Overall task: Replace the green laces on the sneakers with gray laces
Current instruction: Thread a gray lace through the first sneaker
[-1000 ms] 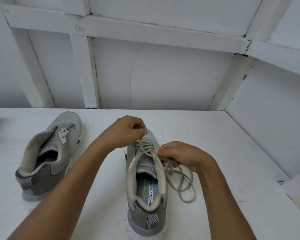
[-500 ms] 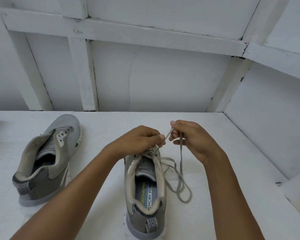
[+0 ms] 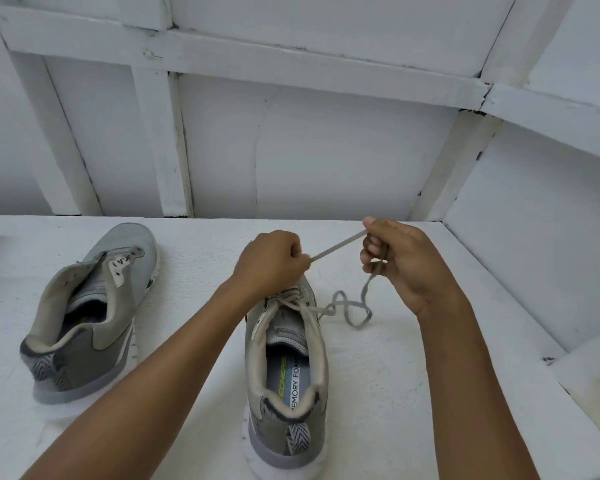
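Left hand point(image 3: 272, 261) pinches the gray lace point(image 3: 338, 244) above the sneaker point(image 3: 288, 358), right hand point(image 3: 399, 268) grips it with curled fingers: draw it taut evenly, letting the slack beneath that hand feed untwisted.

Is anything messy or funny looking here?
Yes. The shoe on the left tilts sideways with no lace in it. The gray lace beside the middle shoe lies in twisted loops on the table.
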A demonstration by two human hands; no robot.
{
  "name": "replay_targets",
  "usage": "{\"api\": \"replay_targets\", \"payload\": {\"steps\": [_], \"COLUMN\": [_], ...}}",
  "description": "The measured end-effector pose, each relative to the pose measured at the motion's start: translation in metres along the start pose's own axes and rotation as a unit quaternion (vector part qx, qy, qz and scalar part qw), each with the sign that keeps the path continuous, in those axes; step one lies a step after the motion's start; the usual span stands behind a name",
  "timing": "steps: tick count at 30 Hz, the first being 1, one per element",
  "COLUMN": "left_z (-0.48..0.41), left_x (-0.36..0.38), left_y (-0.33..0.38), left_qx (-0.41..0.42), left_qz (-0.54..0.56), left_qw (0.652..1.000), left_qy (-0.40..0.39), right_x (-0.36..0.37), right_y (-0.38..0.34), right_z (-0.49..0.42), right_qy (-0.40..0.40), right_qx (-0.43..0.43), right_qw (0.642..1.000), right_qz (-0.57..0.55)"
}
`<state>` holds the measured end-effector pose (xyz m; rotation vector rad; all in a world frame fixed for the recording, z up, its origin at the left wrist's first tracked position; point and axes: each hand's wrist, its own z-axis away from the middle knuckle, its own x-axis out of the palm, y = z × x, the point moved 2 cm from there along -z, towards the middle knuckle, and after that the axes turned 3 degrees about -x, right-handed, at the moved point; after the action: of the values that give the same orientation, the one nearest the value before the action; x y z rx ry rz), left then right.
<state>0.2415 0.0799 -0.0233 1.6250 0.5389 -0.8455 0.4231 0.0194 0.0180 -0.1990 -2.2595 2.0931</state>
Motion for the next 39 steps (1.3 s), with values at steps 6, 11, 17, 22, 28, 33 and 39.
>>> {"api": "replay_targets", "payload": {"steps": [6,11,17,22,28,33,39], "left_z": [0.003,0.01,0.01,-0.002,-0.01,-0.008,0.009], "left_x": [-0.004,-0.011,-0.01,-0.009,-0.013,-0.016,-0.038], "left_y": [0.002,0.019,0.01,-0.013,-0.047,-0.049,-0.036], "left_qx": [0.083,0.14,0.122,0.065,0.007,0.016,0.001], "left_qz": [0.031,0.242,0.289,0.085,-0.054,-0.042,0.019], "left_qw": [0.996,0.954,0.937,0.993,0.998,0.998,0.99], "left_qy": [-0.001,-0.111,-0.155,-0.039,-0.033,-0.037,-0.137], "right_x": [0.005,0.014,0.012,0.009,0.011,0.02,0.027], "right_y": [0.006,0.008,0.007,0.005,0.006,0.01,0.018], "right_z": [0.0,0.001,0.002,-0.002,-0.007,-0.01,-0.013], "right_qy": [-0.046,-0.119,-0.127,-0.039,0.008,-0.008,-0.079], "right_qx": [0.014,0.018,0.009,-0.014,-0.047,-0.078,-0.081], "right_qw": [0.998,0.989,0.988,0.999,0.998,0.994,0.994], "right_qz": [0.034,0.082,0.082,-0.007,-0.047,-0.078,0.01]}}
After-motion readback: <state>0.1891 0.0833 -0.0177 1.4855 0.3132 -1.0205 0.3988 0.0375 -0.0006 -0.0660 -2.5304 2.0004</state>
